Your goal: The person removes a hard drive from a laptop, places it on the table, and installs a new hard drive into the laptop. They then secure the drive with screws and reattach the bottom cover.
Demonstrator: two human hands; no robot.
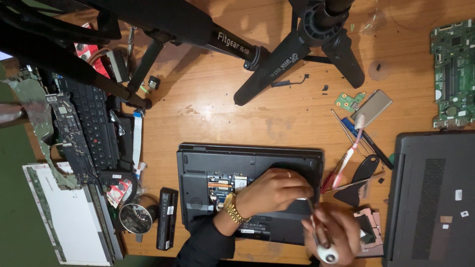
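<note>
i see my left hand (273, 190), gold watch at the wrist, lying palm-down on the upturned black laptop (250, 190) near the middle of the wooden table (217, 113); its fingers rest flat, gripping nothing. my right hand (332, 232) is clenched around a white-handled screwdriver (322, 242), its tip seemingly meeting the laptop's right edge, though blur hides the contact. a toothbrush (350, 151) lies just right of the laptop, a black battery (167, 217) to its left.

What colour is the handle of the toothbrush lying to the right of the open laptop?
White and pink. The toothbrush shows best in the head view.
</note>
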